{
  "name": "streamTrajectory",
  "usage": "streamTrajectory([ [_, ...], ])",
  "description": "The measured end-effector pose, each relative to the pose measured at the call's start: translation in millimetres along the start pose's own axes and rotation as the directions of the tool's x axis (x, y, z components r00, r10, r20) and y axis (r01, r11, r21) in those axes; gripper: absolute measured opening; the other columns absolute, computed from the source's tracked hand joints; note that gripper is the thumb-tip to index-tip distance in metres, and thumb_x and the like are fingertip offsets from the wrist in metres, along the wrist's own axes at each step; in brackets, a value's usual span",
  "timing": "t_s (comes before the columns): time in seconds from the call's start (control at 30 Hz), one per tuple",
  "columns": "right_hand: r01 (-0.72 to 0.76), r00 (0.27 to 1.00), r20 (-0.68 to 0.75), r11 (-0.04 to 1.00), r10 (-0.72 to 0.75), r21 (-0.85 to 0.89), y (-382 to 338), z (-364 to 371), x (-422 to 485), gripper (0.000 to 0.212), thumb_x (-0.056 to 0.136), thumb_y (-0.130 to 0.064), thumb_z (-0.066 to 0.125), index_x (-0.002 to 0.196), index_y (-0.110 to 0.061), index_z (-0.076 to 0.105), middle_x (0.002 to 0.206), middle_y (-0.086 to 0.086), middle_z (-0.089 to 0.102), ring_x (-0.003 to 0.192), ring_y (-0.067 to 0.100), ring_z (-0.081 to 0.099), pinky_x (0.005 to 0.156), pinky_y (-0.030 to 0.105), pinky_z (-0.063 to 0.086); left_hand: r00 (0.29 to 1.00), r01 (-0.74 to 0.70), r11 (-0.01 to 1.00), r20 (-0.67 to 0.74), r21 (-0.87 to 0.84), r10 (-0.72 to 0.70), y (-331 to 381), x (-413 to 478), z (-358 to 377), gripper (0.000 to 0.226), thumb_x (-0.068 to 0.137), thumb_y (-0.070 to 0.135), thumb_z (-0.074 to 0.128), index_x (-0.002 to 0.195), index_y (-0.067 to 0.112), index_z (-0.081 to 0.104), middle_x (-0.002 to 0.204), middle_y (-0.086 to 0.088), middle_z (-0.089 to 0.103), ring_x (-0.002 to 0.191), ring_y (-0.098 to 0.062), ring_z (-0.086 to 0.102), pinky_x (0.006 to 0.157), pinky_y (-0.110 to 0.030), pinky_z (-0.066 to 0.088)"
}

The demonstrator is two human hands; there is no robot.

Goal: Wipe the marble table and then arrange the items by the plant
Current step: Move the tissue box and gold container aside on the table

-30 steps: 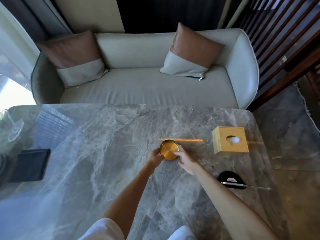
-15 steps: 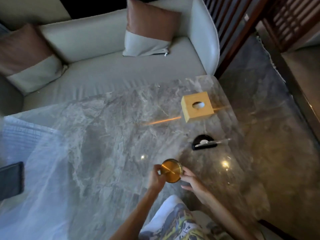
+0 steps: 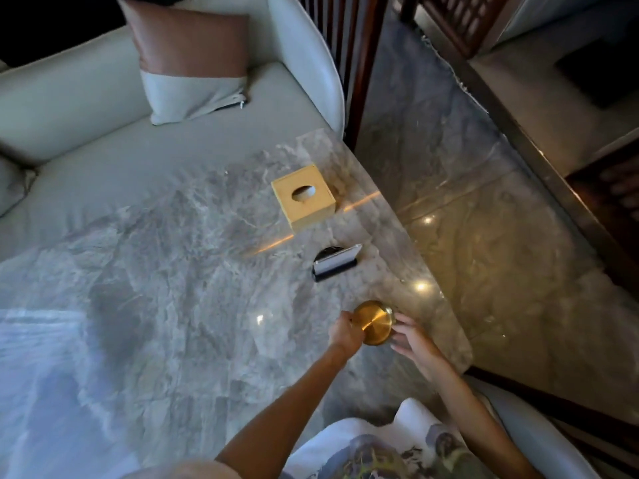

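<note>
The left hand [image 3: 345, 331] closes its grip round the left rim of a gold dish [image 3: 375, 321], fingers curled over the edge. The dish is round, low and made of brushed metal with a bright sheen. It is at about 4 o'clock in the view, near the right edge of the tabletop [image 3: 173, 288]. At 3 o'clock from the dish, the right hand [image 3: 413, 340] keeps a loose, wide grip, its fingers spread and nearly straight just beside the rim; contact cannot be told.

The tabletop is polished grey marble with pale veins. At 11 o'clock from the dish stands a black stand [image 3: 333, 273] holding a silvery flat piece. Beyond it is a square wooden tissue box [image 3: 304, 198] with an oval opening. A smooth pale sofa [image 3: 103, 150] lies at 10 o'clock, carrying a brown-and-grey cushion [image 3: 190, 60]. Glossy stone floor [image 3: 484, 236] fills 3 o'clock.
</note>
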State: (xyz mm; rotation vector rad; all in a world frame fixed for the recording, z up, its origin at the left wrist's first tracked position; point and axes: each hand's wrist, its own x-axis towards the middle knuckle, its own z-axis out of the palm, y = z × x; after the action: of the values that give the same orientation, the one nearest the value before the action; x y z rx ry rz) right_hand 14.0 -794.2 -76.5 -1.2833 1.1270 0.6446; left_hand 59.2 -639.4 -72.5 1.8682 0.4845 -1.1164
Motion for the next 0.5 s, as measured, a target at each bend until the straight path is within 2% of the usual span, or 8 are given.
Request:
streamTrajectory([
  [0.1, -0.022, 0.999, 0.025, 0.998, 0.024, -0.051, 3, -7, 7, 0.043, 0.094, -0.017, 0.054, 0.136, -0.024, 0.049, 0.131, 0.008, 0.057, 0.12, 0.023, 0.056, 0.082, 0.032, 0.052, 1.0, 0.018, 1.0, -0.016, 0.017, -0.018, -2, 2, 3, 0.034, 0.087, 0.012, 0.052, 0.12, 0.008, 0.054, 0.118, -0.011, 0.059, 0.111, -0.028, 0.058, 0.088, -0.035, 0.05],
  [0.2, -0.016, 1.0, 0.008, 0.992, 0.017, -0.128, -1, -5, 5, 0.042, 0.096, -0.016, 0.052, 0.137, -0.023, 0.047, 0.131, 0.006, 0.053, 0.122, 0.023, 0.052, 0.094, 0.038, 0.051, 1.0, 0.009, 0.998, 0.003, 0.054, -0.009, -11, 8, -1, 0.031, 0.085, 0.016, 0.053, 0.114, 0.007, 0.06, 0.115, -0.017, 0.065, 0.102, -0.028, 0.064, 0.082, -0.037, 0.054],
  [0.27, 0.071, 0.997, -0.007, 0.97, -0.074, -0.235, -3, -4, 2, 0.04, 0.095, -0.022, 0.054, 0.135, -0.024, 0.048, 0.13, 0.0, 0.052, 0.124, 0.021, 0.05, 0.104, 0.042, 0.046, 0.999, 0.005, 0.999, 0.038, 0.038, -0.007, -11, 2, -10, 0.039, 0.089, 0.013, 0.053, 0.128, 0.01, 0.05, 0.125, -0.013, 0.059, 0.1, -0.021, 0.059, 0.083, -0.033, 0.051],
  [0.33, 0.226, 0.965, -0.029, 0.888, -0.259, -0.4, -3, -4, 0, 0.049, 0.089, -0.033, 0.058, 0.134, -0.018, 0.051, 0.134, 0.001, 0.055, 0.127, 0.022, 0.052, 0.108, 0.044, 0.042, 0.999, -0.023, 0.999, 0.049, 0.043, 0.021, -12, -7, -25, 0.044, 0.091, 0.008, 0.05, 0.135, 0.011, 0.042, 0.133, -0.013, 0.051, 0.107, -0.023, 0.054, 0.091, -0.034, 0.048],
  [0.4, 0.312, 0.919, -0.04, 0.785, -0.392, -0.536, -8, 6, -12, 0.049, 0.091, -0.029, 0.057, 0.137, -0.015, 0.05, 0.139, 0.007, 0.054, 0.13, 0.023, 0.05, 0.11, 0.044, 0.041, 0.997, -0.082, 0.992, 0.021, 0.092, 0.08, -20, -17, -48, 0.043, 0.093, 0.01, 0.049, 0.136, 0.012, 0.043, 0.137, -0.013, 0.049, 0.119, -0.025, 0.052, 0.097, -0.033, 0.046],
  [0.5, 0.414, 0.846, 0.061, 0.581, -0.53, -0.701, -19, 47, -39, 0.043, 0.095, -0.03, 0.052, 0.134, -0.015, 0.054, 0.137, 0.006, 0.054, 0.131, 0.023, 0.049, 0.111, 0.042, 0.039, 0.979, -0.169, 0.971, -0.085, 0.17, 0.185, -40, -39, -97, 0.043, 0.094, 0.014, 0.047, 0.137, 0.013, 0.046, 0.139, -0.008, 0.051, 0.125, -0.024, 0.052, 0.099, -0.03, 0.043],
])
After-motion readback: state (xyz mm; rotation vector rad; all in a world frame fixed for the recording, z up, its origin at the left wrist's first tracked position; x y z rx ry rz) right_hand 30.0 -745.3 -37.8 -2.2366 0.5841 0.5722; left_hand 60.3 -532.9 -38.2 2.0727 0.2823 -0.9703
